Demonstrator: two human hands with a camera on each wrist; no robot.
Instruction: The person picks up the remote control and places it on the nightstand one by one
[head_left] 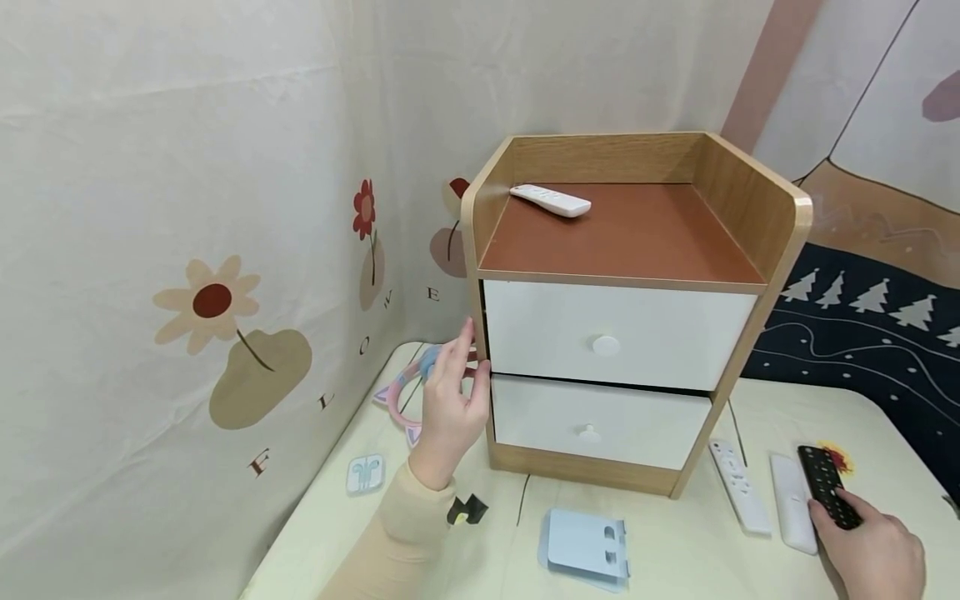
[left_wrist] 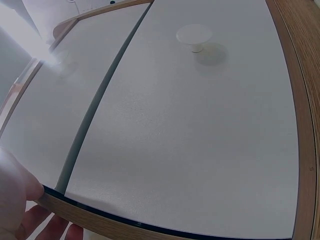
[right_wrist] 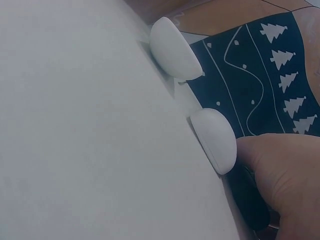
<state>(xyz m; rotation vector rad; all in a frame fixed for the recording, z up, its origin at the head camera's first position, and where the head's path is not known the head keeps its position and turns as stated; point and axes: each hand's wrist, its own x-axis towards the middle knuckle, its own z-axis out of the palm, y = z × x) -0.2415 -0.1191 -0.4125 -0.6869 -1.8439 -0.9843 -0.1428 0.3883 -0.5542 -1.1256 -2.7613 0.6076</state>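
A small wooden cabinet (head_left: 585,471) with two white drawers stands on the table. My left hand (head_left: 453,400) holds its left side panel, thumb at the front edge and fingers behind, as the left wrist view shows. Both drawers, the upper (head_left: 547,325) and the lower (head_left: 540,412), appear pushed in. At the right, my right hand (head_left: 873,546) grips the near end of a black remote control (head_left: 820,475) lying on the table. Beside it lie two white remotes, one nearer (head_left: 793,504) and one closer to the cabinet (head_left: 738,487). Another white remote (head_left: 551,201) rests on the cabinet's brown top.
Pink and blue cat-ear headphones (head_left: 393,400) lie left of the cabinet, partly behind my left hand. A boxed pair of earphones (head_left: 365,475) is nearer the left table edge. In front of the cabinet lies a light-blue folded stand (head_left: 577,540). Patterned cloth hangs behind the table.
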